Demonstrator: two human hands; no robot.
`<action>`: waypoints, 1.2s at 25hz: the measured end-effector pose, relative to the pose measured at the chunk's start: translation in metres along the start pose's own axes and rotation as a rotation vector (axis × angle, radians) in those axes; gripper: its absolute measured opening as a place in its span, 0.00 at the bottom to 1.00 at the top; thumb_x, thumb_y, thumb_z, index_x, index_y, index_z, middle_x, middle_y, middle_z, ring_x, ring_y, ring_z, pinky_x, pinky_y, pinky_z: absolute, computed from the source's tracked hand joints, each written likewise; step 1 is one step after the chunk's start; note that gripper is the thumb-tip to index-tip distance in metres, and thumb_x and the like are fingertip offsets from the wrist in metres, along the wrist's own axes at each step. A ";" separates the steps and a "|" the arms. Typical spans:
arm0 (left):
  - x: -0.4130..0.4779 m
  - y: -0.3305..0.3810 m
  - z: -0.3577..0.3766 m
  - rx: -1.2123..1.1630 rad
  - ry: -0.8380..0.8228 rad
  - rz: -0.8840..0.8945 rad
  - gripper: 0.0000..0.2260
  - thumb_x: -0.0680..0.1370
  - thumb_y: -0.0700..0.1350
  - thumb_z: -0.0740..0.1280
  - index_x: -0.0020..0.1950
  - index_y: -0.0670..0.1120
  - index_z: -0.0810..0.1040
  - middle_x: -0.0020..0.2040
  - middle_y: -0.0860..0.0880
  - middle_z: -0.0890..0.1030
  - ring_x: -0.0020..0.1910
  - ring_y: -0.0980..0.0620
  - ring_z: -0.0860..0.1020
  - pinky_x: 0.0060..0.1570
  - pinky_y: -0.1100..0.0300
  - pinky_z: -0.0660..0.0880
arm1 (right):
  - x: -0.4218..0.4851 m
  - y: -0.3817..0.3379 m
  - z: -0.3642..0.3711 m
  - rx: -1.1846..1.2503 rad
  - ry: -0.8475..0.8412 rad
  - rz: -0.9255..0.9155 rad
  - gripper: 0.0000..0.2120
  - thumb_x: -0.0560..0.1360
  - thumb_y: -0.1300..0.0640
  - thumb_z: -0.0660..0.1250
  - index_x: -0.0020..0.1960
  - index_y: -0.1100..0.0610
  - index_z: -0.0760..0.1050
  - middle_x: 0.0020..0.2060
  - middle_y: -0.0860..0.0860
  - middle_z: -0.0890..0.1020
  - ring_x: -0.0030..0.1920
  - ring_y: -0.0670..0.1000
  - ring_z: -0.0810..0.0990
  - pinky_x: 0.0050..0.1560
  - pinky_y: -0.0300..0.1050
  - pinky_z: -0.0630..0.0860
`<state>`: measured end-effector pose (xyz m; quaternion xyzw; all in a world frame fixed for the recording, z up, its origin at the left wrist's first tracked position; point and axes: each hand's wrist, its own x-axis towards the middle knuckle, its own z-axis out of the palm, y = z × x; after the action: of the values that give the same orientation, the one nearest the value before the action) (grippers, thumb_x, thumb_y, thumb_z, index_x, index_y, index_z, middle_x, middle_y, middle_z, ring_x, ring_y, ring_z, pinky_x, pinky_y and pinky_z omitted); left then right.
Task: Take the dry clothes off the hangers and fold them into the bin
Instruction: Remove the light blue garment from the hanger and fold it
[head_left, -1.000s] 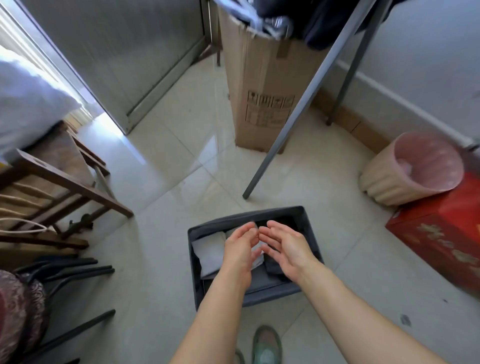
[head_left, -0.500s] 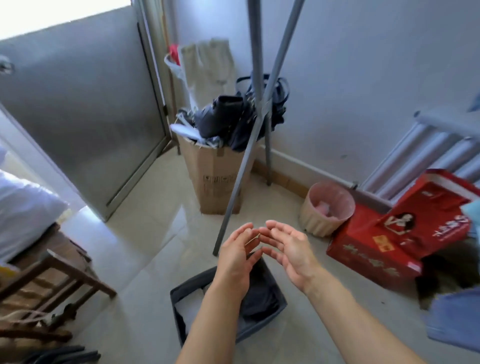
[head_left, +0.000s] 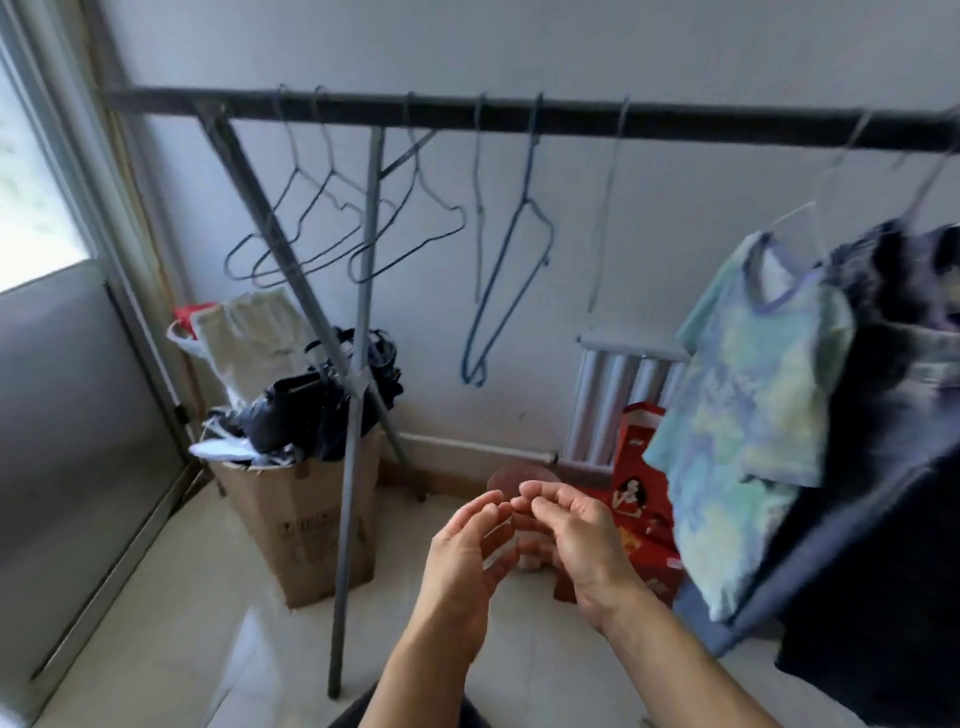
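My left hand (head_left: 467, 551) and my right hand (head_left: 576, 530) are raised side by side in front of me, fingers loosely bent, fingertips almost touching, holding nothing. A dark rail (head_left: 519, 117) crosses the top and carries several bare wire hangers (head_left: 322, 228) and a blue hanger (head_left: 498, 280). At the right a pale green and blue tie-dye T-shirt (head_left: 748, 415) hangs on a hanger, with dark garments (head_left: 893, 467) beside it. Only a dark corner of the bin (head_left: 353, 719) shows at the bottom edge, between my forearms.
The rack's grey legs (head_left: 353, 467) stand in front of a cardboard box (head_left: 306, 525) stuffed with dark bags. Red boxes (head_left: 639, 499) and a white radiator (head_left: 623, 400) lie behind my hands. A grey door (head_left: 78, 441) is at the left.
My view has swung up from the bin on the floor to the rail with its hangers and clothes. Both hands rose together and stayed empty.
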<state>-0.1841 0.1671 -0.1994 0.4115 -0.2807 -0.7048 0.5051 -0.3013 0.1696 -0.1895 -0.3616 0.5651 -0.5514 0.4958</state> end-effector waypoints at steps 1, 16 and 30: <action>-0.003 0.000 0.017 -0.004 -0.033 0.001 0.09 0.82 0.39 0.62 0.58 0.43 0.80 0.50 0.44 0.86 0.46 0.50 0.85 0.43 0.58 0.79 | -0.001 -0.010 -0.013 -0.024 0.032 -0.037 0.09 0.80 0.65 0.60 0.52 0.58 0.79 0.47 0.58 0.84 0.45 0.53 0.85 0.40 0.45 0.79; -0.020 0.030 0.180 0.136 -0.225 0.169 0.08 0.81 0.41 0.64 0.57 0.45 0.81 0.55 0.46 0.83 0.55 0.48 0.80 0.50 0.52 0.79 | 0.037 -0.216 -0.153 -1.094 0.738 -0.544 0.20 0.77 0.57 0.63 0.67 0.62 0.65 0.66 0.60 0.67 0.67 0.62 0.65 0.61 0.56 0.68; -0.016 0.042 0.184 0.288 -0.237 0.275 0.08 0.82 0.42 0.62 0.56 0.47 0.81 0.52 0.47 0.85 0.54 0.47 0.81 0.52 0.51 0.79 | 0.030 -0.232 -0.188 -0.935 0.584 -0.684 0.12 0.82 0.51 0.55 0.45 0.57 0.69 0.40 0.55 0.77 0.46 0.61 0.77 0.40 0.48 0.64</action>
<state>-0.3204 0.1647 -0.0677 0.3516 -0.4892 -0.6253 0.4960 -0.5210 0.1610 0.0144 -0.5342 0.7100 -0.4496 -0.0915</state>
